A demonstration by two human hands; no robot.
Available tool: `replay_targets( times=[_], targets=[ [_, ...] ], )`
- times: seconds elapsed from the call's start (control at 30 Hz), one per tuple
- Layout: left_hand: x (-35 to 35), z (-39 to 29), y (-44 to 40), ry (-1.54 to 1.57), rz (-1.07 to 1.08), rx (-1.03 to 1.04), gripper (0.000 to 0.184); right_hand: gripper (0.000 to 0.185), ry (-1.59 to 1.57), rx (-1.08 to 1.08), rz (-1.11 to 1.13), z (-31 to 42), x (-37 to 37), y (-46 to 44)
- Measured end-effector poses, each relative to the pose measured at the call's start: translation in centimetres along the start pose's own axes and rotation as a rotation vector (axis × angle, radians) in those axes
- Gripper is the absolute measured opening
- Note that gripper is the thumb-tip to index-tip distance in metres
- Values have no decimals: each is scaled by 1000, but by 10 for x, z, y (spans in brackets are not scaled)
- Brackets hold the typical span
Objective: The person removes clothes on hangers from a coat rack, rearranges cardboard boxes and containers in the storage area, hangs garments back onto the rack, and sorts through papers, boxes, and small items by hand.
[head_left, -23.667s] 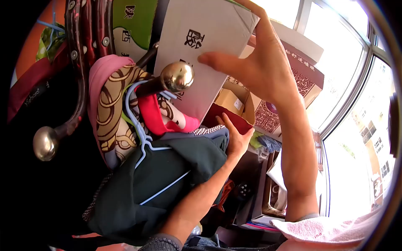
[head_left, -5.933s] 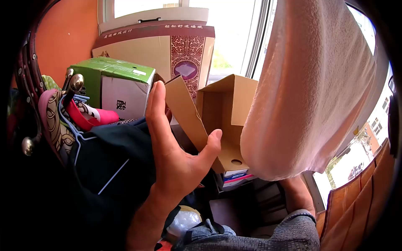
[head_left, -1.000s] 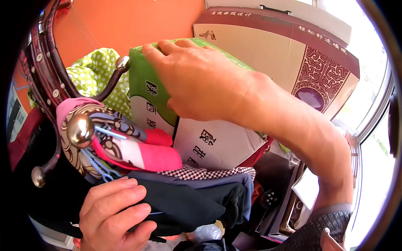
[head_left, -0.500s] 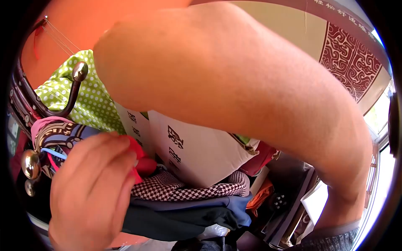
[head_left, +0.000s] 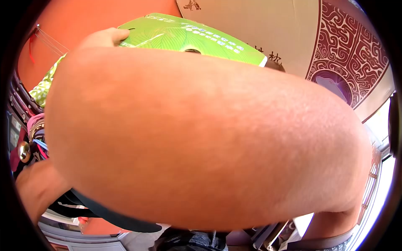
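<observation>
My right forearm stretches across most of the head view, close to the camera. At its far end my right hand [head_left: 102, 37] rests by the left corner of the green box [head_left: 167, 31], thumb on the edge; its other fingers are hidden. At the lower left only the wrist side of my left hand [head_left: 39, 184] shows; the fingers are hidden behind the right forearm. Near it are a metal ball knob [head_left: 24, 151] and pink and patterned cloth [head_left: 37, 125]. Dark cloth [head_left: 113, 217] hangs below the forearm.
A large beige and maroon box [head_left: 251, 21] stands behind the green box. Orange wall [head_left: 92, 16] is at the upper left, with green dotted cloth [head_left: 44, 90] below it. A bright window [head_left: 381, 125] lies at the right.
The right forearm now covers more of the view, and the green box top has come into sight. The left hand has moved behind the forearm, its fingers no longer visible.
</observation>
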State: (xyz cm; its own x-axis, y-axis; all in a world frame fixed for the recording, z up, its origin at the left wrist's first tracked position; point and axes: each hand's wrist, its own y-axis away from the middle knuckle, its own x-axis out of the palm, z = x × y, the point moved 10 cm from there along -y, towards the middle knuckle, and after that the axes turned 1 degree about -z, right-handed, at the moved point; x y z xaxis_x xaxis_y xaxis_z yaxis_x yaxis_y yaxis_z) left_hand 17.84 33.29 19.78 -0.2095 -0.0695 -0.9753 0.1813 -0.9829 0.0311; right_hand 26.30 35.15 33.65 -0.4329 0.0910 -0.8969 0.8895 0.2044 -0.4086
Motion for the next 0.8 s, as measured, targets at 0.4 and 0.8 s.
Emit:
replay_targets(
  times=[0.4,0.8],
  targets=[
    [0,6,19,340,313,-362,50,61,-36,-2,-75,8,-1,-17],
    [-87,-44,45,387,200,-172,31,60,-63,-33,-19,3,-7,-23]
  ],
)
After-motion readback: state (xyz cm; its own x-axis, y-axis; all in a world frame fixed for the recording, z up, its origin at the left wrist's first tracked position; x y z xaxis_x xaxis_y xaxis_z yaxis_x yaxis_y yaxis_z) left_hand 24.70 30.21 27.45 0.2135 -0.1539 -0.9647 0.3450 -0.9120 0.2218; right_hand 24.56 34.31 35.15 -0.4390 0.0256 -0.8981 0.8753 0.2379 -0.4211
